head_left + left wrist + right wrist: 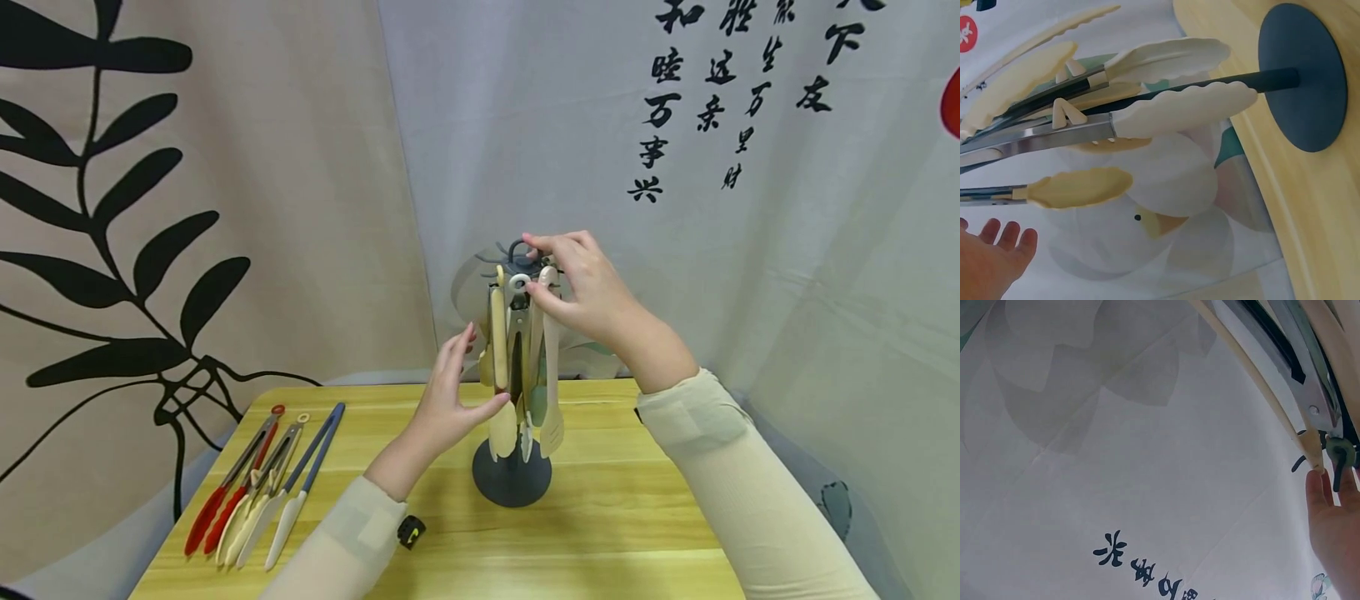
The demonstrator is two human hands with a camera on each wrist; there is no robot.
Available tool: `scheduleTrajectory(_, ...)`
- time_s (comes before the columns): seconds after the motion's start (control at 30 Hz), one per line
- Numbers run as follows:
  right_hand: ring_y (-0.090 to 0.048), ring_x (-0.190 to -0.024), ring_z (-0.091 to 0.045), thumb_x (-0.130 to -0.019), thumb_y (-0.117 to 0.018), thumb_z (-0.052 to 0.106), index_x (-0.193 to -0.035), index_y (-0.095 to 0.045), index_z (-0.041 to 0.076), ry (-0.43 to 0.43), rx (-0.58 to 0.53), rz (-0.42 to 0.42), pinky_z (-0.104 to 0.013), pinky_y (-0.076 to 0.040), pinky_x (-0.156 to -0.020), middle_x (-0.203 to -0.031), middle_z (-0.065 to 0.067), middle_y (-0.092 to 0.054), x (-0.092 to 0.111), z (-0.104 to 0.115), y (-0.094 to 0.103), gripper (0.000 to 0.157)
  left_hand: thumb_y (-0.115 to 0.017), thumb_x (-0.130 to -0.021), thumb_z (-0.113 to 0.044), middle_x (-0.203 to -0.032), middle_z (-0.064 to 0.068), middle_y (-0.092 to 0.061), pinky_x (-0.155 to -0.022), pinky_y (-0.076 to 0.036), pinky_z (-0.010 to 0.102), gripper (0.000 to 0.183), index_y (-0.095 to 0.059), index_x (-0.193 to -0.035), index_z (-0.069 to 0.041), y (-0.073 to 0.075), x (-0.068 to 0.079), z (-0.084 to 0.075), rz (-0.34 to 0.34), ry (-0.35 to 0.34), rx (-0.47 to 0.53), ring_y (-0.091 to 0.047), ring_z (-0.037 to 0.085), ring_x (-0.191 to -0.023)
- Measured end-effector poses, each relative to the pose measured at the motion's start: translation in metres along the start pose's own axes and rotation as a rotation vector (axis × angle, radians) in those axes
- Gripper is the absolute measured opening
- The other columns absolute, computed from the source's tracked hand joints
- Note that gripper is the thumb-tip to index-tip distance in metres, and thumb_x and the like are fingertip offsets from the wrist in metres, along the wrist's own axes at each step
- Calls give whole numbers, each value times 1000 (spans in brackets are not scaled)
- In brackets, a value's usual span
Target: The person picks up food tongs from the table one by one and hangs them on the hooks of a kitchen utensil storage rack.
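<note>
A dark utensil stand (512, 479) on a round base stands upright on the wooden table, with tongs and other kitchen tools hanging from its top hooks. My right hand (592, 279) is at the top: the index fingertip is by the dark loop, the thumb by the white ring of a pair of tongs (517, 333). Its thumb and index are spread apart. In the right wrist view its fingers (1317, 490) reach the end of a beige utensil (1260, 381). My left hand (442, 408) is beside the hanging tools, thumb and fingers spread. White-tipped tongs (1185, 109) hang near it.
At the table's left lie red tongs (213, 508), cream tongs (247, 517) and blue-handled tongs with white tips (281, 533), side by side. A slotted spatula (552, 429) hangs on the stand's right. Printed curtains (300, 167) stand behind the table (622, 517).
</note>
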State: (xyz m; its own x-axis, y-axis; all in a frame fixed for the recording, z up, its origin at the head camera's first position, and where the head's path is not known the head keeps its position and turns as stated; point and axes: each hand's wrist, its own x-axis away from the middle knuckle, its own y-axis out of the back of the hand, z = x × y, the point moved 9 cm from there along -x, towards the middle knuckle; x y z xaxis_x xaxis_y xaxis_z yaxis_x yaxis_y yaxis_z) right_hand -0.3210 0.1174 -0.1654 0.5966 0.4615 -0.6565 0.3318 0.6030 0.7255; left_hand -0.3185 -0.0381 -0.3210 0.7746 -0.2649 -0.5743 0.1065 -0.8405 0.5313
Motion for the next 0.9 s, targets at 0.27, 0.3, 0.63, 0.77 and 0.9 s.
scheduleTrajectory(0.27, -42, -116, -21, -89, -62, 25, -138, -48, 13, -2, -9, -9, -43, -40, -95, -117, -2, -60, 0, -2, 1, 51, -64, -89, -32, -150, 0, -25, -107, -34, 51, 84, -10, -152, -33, 3, 7, 10, 15, 12, 77, -33, 26, -134)
scheduleTrajectory(0.3, -42, -116, -21, -89, -61, 25, -138, -48, 14, -3, -10, -7, -43, -39, -95, -117, -1, -60, 0, -2, 1, 52, -63, -90, -32, -150, 0, -25, -107, -33, 51, 82, -9, -152, -33, 3, 8, 11, 17, 16, 84, -32, 26, -135)
scheduleTrajectory(0.63, -42, -116, -22, -89, -61, 24, -138, -47, 14, -11, -19, -5, -43, -39, -94, -117, -2, -60, 1, -3, 2, 52, -53, -96, -32, -150, -1, -28, -103, -35, 51, 69, -12, -152, -29, 11, 19, 27, -9, 53, 86, -35, 22, -131)
scheduleTrajectory(0.77, -42, -116, -22, -90, -61, 25, -138, -47, 14, -13, -17, 0, -43, -39, -94, -117, -2, -60, 1, -4, 1, 52, -54, -96, -30, -149, 0, -28, -104, -34, 52, 69, -14, -152, -27, 13, 25, 36, -17, 82, 104, -34, 22, -133)
scheduleTrajectory(0.9, -42, -116, -21, -90, -61, 25, -138, -47, 14, -16, -17, 3, -43, -39, -94, -117, -1, -60, 1, -4, 1, 52, -54, -96, -32, -150, 1, -27, -106, -33, 51, 70, -12, -152, -30, 16, 32, 48, -11, 126, 77, -33, 23, -134)
